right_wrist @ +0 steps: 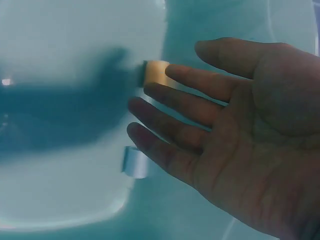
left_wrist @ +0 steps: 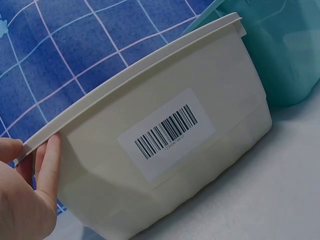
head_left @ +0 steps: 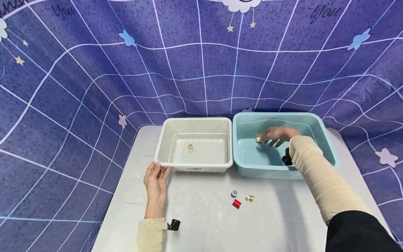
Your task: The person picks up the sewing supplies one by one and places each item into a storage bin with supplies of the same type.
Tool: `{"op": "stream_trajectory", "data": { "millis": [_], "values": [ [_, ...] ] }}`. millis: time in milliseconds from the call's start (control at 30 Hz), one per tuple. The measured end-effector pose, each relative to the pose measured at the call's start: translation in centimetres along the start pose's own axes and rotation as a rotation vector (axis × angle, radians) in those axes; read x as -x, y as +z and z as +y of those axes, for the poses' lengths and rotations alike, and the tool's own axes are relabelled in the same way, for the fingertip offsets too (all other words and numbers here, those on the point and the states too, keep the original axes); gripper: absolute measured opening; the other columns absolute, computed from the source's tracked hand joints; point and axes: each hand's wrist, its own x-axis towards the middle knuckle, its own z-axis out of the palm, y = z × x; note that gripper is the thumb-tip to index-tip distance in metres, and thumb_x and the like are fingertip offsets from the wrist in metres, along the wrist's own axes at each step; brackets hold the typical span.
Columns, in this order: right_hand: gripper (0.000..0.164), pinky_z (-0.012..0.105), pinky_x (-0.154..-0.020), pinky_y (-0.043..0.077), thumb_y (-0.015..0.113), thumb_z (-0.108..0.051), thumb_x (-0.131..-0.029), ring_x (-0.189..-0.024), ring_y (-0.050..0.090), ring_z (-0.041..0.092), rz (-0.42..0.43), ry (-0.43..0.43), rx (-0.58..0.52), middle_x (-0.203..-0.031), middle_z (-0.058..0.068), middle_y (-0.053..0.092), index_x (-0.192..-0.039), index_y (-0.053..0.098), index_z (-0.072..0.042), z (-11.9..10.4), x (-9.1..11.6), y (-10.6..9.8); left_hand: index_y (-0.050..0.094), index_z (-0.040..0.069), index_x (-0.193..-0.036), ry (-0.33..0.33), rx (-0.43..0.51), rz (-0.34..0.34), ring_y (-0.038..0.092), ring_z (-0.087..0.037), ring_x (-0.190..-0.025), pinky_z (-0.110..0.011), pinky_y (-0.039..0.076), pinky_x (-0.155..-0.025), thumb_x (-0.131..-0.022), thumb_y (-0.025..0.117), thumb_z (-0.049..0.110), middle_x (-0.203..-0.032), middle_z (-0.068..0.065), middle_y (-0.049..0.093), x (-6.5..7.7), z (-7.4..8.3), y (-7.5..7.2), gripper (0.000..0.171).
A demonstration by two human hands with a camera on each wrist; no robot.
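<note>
My left hand (head_left: 156,183) pinches the front left corner of a white plastic bin (head_left: 194,165), with the thumb over the rim and the fingers beneath it. Reaching into a light blue bin (head_left: 267,170), my right hand (head_left: 278,134) has its fingers spread and almost straight. Its index fingertip is at a small gold cylinder (right_wrist: 156,73); whether they touch cannot be told. A small silvery cylinder (right_wrist: 136,162) lies near the little finger in the right wrist view. Inside the white bin are two small gold pieces (head_left: 190,148).
On the table in front of the bins lie a red cylinder (head_left: 237,203), a silvery round piece (head_left: 234,193) and small gold pieces (head_left: 249,198). The bins stand side by side against a blue patterned curtain (head_left: 217,80). A barcode label (left_wrist: 167,132) is on the white bin's front.
</note>
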Motion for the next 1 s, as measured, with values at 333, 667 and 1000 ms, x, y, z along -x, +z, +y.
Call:
{"op": "stream_trajectory", "data": {
  "millis": [333,667,1000],
  "values": [
    [0.052,0.064,-0.116,0.05,0.039,-0.02,-0.111,-0.139,0.05,0.054,-0.005,-0.11,0.094,-0.153,0.038,0.045,-0.154,0.035,0.011,-3.6,2.6,-0.8,0.043,-0.002,-0.145,-0.004,0.018,-0.001,0.064,-0.01,-0.093,-0.026,0.062,-0.102,-0.107,0.057,0.013,-0.109,-0.005,0.057,-0.2,0.2,0.2,0.043],
    [0.048,0.052,-0.098,0.062,0.046,-0.015,-0.108,-0.123,0.064,0.044,0.079,-0.235,0.221,-0.143,0.033,0.056,-0.147,0.046,0.012,-5.2,4.8,0.3,0.047,0.001,-0.142,-0.017,0.013,0.008,0.064,-0.011,-0.094,-0.027,0.061,-0.103,-0.107,0.057,0.012,-0.11,-0.005,0.057,-0.1,0.0,-0.5,0.038],
    [0.04,0.054,-0.104,0.06,0.059,-0.016,-0.106,-0.123,0.067,0.036,0.318,-0.444,0.261,-0.136,0.023,0.067,-0.142,0.058,0.001,-5.8,7.7,2.2,0.047,-0.002,-0.143,-0.002,0.038,-0.001,0.065,-0.011,-0.091,-0.027,0.062,-0.102,-0.106,0.059,0.011,-0.106,-0.005,0.06,-0.1,0.0,-0.4,0.041]
  ]
}}
